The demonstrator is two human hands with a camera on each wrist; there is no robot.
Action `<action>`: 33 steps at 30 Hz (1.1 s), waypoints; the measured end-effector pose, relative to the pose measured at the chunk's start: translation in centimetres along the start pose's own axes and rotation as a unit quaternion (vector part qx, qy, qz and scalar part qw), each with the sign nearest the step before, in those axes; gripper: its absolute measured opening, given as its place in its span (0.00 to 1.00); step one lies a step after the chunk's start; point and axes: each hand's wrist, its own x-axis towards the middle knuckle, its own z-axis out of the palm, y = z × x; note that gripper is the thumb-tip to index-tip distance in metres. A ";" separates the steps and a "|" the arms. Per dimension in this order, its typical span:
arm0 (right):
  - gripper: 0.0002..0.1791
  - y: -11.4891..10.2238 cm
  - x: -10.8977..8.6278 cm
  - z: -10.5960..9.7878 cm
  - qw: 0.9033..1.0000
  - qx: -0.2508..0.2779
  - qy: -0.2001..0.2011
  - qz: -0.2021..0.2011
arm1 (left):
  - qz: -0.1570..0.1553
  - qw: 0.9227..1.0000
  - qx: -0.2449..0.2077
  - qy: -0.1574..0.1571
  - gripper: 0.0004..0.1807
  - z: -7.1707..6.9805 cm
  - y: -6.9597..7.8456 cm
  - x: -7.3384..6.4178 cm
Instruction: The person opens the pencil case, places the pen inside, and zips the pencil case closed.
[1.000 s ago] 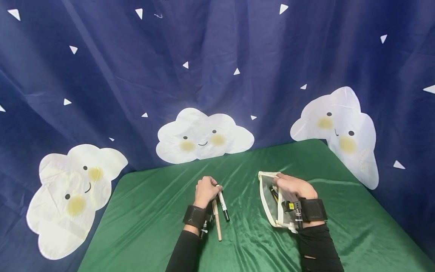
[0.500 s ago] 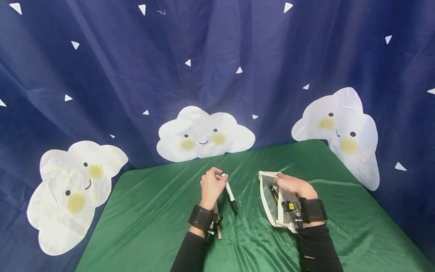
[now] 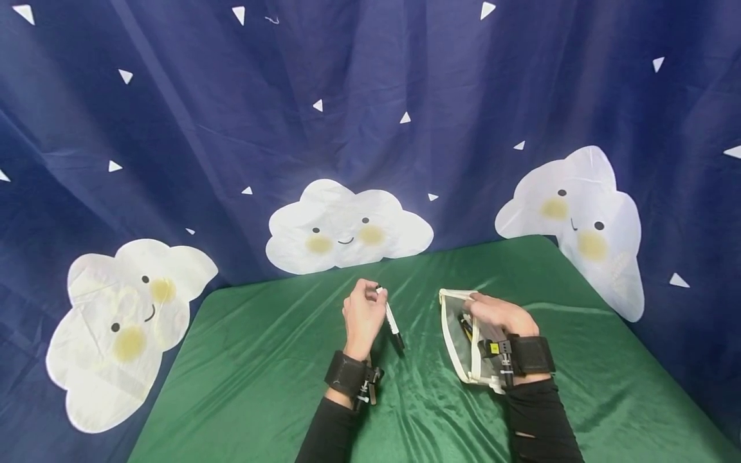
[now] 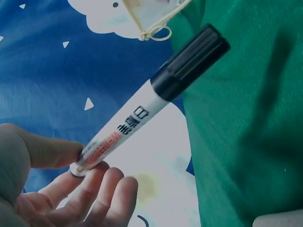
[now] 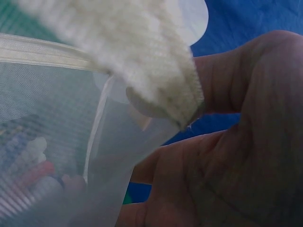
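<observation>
My left hand (image 3: pixel 363 318) pinches a white marker (image 3: pixel 392 323) by its end between thumb and fingers. In the left wrist view the marker (image 4: pixel 130 116) points up and right, its black cap (image 4: pixel 191 59) at the far end. It is held above the green cloth. To the right, my right hand (image 3: pixel 502 315) grips the cream edge of a see-through mesh pouch (image 3: pixel 445 328), thumb on one side and fingers on the other. The pouch's mouth faces left. Pens (image 3: pixel 466 328) lie inside it. Close up, coloured items (image 5: pixel 38 175) show blurred through the mesh.
A green cloth (image 3: pixel 260 360) covers the table. Part of a beige pen (image 3: pixel 372 393) shows beneath my left wrist, the rest hidden. Behind the table hangs a blue curtain (image 3: pixel 359 148) with printed clouds.
My left hand has lifted the marker off the cloth and carried it slightly forward and right, its wrist now over the beige pen. The right hand keeps its hold on the pouch.
</observation>
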 end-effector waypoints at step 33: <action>0.42 0.0 0.4 -0.1 0.999 -0.032 -0.006 -0.015 | 0.057 0.989 -0.137 0.019 0.09 1.0 0.0 -0.5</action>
